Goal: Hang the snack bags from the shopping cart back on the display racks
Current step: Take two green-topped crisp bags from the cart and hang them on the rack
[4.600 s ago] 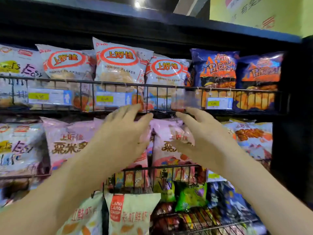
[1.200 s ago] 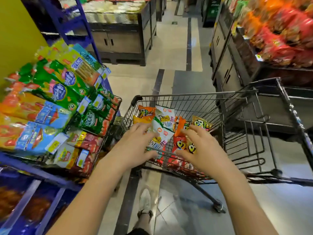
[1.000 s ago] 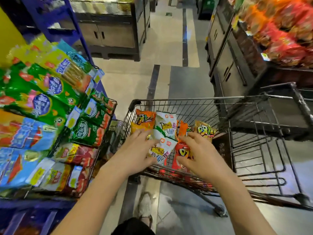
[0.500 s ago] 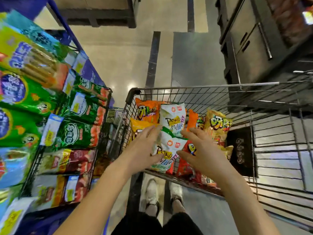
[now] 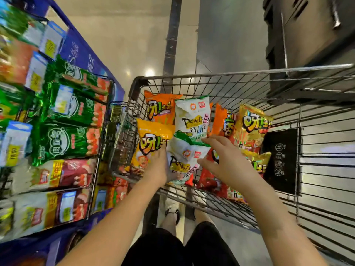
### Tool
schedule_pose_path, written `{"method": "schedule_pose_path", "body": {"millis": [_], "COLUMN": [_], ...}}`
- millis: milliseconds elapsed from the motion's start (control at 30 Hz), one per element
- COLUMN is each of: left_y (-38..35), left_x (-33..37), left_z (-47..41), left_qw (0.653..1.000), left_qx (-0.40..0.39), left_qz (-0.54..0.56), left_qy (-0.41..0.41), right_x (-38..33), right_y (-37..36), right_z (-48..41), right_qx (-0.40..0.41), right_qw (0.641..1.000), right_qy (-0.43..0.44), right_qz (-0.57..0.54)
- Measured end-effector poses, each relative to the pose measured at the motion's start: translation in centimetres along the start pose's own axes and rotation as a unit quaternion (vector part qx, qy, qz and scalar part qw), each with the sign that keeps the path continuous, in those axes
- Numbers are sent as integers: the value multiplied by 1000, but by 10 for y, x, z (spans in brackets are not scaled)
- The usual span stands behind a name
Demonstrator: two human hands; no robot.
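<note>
The grey wire shopping cart (image 5: 230,74) stands just in front of the person, and a loose heap of snack bags leans against its near-left corner, none of them yet hung. Uppermost at the cart's near edge lies a white crinkled foil snack bag with yellow and green print (image 5: 184,158), overlapping a second white bag of the same kind (image 5: 192,120) further into the cart. The left hand (image 5: 156,166) is slid in at that nearer bag's left edge, wedged between it and a yellow foil bag (image 5: 151,139); its fingers are hidden, so I cannot tell whether they have closed. The right hand (image 5: 221,160) comes in from the other side with fingers spread and fairly straight, the thumb touching the bag's right edge. The hands sit apart, bracketing the bag, probably because slippery puffed foil lifts best from both sides. Left of the cart, a wire display rack of green packets (image 5: 63,139) is close by.
</note>
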State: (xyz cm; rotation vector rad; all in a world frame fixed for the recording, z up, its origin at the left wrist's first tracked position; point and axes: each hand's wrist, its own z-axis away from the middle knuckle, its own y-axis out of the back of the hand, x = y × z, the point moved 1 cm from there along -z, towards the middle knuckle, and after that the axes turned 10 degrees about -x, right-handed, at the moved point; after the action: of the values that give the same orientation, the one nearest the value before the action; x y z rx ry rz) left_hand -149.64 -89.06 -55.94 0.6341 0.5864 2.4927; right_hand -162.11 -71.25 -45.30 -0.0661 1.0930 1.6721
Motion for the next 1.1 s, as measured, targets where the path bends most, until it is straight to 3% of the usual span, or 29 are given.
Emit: {"method": "schedule_pose_path", "body": {"millis": [167, 367, 567, 800, 1100], "left_y": [-3, 10, 42, 67, 71], "left_x": [-8, -19, -34, -48, -60], "left_z": [-4, 3, 21, 24, 18], "left_qw": [998, 990, 955, 915, 890], "left_qx": [42, 28, 16, 13, 15], "left_qz": [38, 112, 291, 402, 451], "left_qy": [-16, -75, -56, -36, -61], "right_x": [7, 16, 43, 74, 86], "right_y": [-3, 7, 31, 17, -8], "right_z": [-8, -16, -40, -110, -196], "right_qx": [-13, 18, 51, -12, -54], "right_qw": [1000, 999, 988, 969, 965], "right_qy": [6, 21, -40, -112, -98], "right_qz": [-14, -46, -141, -219, -238]}}
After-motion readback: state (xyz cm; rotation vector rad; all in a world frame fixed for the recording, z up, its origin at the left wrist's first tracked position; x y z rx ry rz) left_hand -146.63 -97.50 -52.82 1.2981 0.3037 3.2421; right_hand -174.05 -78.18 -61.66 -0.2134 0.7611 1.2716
